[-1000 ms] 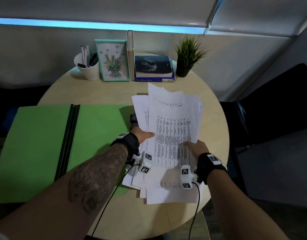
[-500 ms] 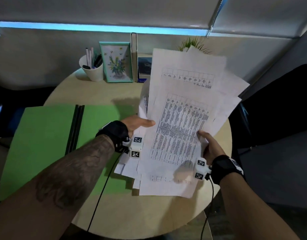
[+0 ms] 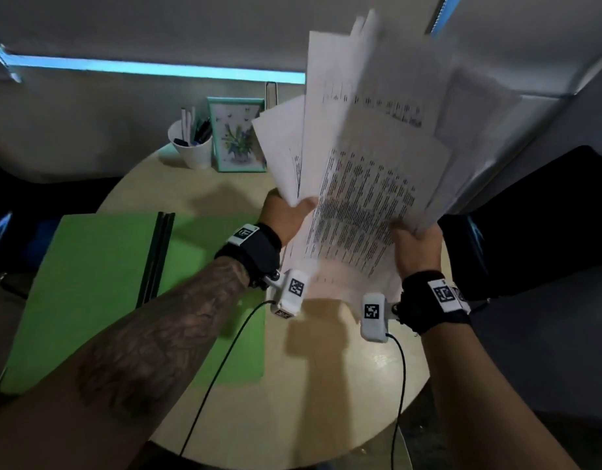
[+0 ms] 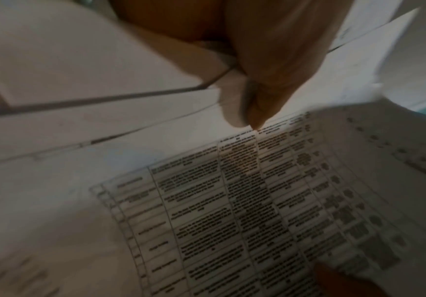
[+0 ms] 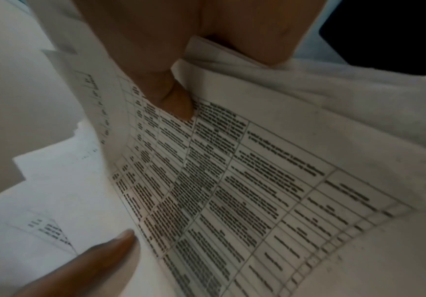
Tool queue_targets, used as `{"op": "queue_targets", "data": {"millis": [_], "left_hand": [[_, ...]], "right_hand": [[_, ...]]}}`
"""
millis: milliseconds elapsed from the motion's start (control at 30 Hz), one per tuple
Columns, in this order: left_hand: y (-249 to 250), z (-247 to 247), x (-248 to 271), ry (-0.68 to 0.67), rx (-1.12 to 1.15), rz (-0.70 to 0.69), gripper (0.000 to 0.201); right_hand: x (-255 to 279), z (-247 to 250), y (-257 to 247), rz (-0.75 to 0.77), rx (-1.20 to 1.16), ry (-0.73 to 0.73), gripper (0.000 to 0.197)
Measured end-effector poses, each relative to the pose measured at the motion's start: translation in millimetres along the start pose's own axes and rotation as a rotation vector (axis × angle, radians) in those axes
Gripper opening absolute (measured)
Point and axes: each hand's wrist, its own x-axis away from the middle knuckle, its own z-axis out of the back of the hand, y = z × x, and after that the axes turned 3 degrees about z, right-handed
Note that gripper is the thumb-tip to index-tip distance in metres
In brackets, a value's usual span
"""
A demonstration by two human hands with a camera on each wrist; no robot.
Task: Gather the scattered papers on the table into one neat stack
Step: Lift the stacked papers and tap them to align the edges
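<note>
A loose, uneven bundle of white printed papers (image 3: 364, 184) stands nearly upright in the air above the round table (image 3: 326, 401). My left hand (image 3: 287, 215) grips its left edge, thumb on the front sheet. My right hand (image 3: 415, 244) grips the right edge. The sheets fan out at the top, corners out of line. In the left wrist view my thumb (image 4: 262, 96) presses on a sheet with a printed table, the papers (image 4: 232, 201) filling the view. In the right wrist view my thumb (image 5: 173, 100) lies on the papers (image 5: 232, 191), pinching the sheets' edges.
An open green folder (image 3: 96, 293) lies on the table's left half. At the back stand a white cup of pens (image 3: 191, 147) and a framed flower picture (image 3: 236, 144). Dark chairs sit to the right (image 3: 547, 215). Cables hang from both wrists.
Both hands have lifted the papers off the table and tipped them up from flat to nearly upright. The sheets now hide the books and plant at the back.
</note>
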Motion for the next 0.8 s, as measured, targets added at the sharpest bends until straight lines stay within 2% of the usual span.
{"op": "queue_targets", "data": {"millis": [133, 200, 300, 400, 600, 700, 800], "left_hand": [[12, 10, 0, 0.032, 0.111, -0.033, 0.02], [5, 16, 0, 0.017, 0.105, -0.009, 0.024], [-18, 20, 1, 0.0, 0.037, 0.081, 0.037], [-26, 20, 2, -0.017, 0.048, 0.138, 0.04], [-10, 31, 2, -0.074, 0.183, 0.116, 0.033], [-28, 37, 4, -0.069, 0.125, 0.137, 0.035], [-30, 37, 3, -0.072, 0.109, 0.136, 0.04]], "right_hand": [[8, 7, -15, 0.061, -0.111, 0.05, 0.028], [14, 9, -11, 0.001, -0.155, 0.057, 0.032], [25, 4, 4, -0.118, -0.191, 0.058, 0.026], [31, -1, 10, -0.229, -0.259, 0.091, 0.026], [25, 7, 5, -0.228, -0.321, 0.111, 0.036], [33, 3, 12, -0.268, -0.315, 0.07, 0.04], [32, -3, 11, -0.252, -0.286, 0.036, 0.035]]}}
